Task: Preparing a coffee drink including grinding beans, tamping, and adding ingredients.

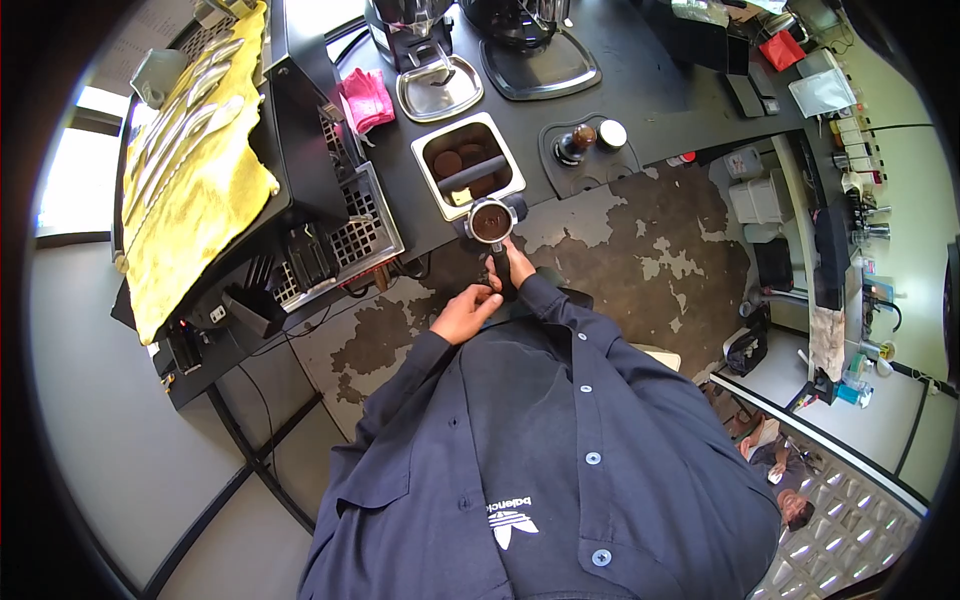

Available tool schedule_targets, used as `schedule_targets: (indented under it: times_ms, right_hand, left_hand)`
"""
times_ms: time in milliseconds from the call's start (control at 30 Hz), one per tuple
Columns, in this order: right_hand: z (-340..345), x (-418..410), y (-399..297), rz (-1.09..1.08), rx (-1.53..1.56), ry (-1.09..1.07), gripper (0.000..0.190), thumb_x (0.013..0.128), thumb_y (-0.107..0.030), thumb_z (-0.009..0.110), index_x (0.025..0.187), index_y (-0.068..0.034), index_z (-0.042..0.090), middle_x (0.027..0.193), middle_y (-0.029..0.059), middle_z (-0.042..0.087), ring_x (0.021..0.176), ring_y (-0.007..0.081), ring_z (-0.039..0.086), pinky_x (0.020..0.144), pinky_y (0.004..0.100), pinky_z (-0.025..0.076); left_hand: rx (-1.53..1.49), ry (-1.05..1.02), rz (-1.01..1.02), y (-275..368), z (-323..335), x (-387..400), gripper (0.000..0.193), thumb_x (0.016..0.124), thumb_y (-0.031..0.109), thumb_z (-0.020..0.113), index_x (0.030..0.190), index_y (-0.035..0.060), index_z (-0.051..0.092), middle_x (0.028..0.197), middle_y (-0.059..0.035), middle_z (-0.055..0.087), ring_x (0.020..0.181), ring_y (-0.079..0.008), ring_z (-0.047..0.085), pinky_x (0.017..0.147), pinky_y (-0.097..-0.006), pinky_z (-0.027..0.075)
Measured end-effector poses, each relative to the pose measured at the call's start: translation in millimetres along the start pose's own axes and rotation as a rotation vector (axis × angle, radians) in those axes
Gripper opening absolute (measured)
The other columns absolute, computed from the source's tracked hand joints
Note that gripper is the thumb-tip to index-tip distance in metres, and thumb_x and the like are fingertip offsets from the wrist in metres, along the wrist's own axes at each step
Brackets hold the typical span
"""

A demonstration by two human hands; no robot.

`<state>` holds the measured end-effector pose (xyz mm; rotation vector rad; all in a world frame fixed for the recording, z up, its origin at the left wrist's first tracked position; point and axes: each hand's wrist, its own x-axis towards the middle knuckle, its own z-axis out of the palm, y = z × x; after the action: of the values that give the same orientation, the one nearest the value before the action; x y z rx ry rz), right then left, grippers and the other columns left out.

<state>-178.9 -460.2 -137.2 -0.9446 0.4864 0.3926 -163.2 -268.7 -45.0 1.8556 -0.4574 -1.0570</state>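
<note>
My right hand [519, 264] grips the black handle of an espresso portafilter [492, 222], held just in front of the counter's edge. Dark coffee lies in its metal basket, which faces up. My left hand [463, 313] is beside the lower end of the handle, fingers curled; whether it touches the handle I cannot tell. Just beyond the portafilter is a knock box [513, 162] with a dark bar across it and spent coffee pucks inside. Right of it, a tamper with a wooden knob [583, 136] and a white-topped round tool [611, 134] stand on a black mat [556, 171].
Two coffee grinders stand at the back, by a small steel tray [439, 114] and a larger tray [541, 91]. A pink cloth [367, 100] lies left of them. The espresso machine [307, 150], topped by a yellow cloth [202, 202], fills the left. Another person [784, 472] is far off, lower right.
</note>
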Motion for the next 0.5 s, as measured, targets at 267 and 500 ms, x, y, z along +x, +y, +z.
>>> schedule_targets:
  times_ms: [267, 500]
  right_hand:
    - [-12.0, 5.6, 14.0, 0.074, -0.012, -0.042, 0.072, 0.105, -0.058, 0.024, 0.083, -0.002, 0.063, 0.071, 0.0081, 0.064, 0.059, 0.021, 0.06, 0.063, 0.034, 0.049]
    - [5.1, -34.1, -13.9, 0.219, 0.184, -0.226, 0.059, 0.109, -0.049, 0.026, 0.116, -0.001, 0.059, 0.093, 0.0069, 0.063, 0.084, 0.0168, 0.061, 0.076, 0.0306, 0.05]
  left_hand:
    - [-0.116, 0.122, -0.062, -57.0, 50.9, 43.7, 0.036, 0.101, 0.035, 0.065, 0.113, 0.0025, 0.055, 0.102, -0.0068, 0.065, 0.094, -0.0156, 0.061, 0.086, -0.0338, 0.052]
    - [-0.361, 0.289, -0.339, 9.0, 63.2, 4.4, 0.045, 0.099, 0.041, 0.064, 0.115, -0.0006, 0.057, 0.094, -0.0109, 0.071, 0.08, -0.0192, 0.069, 0.074, -0.0334, 0.056]
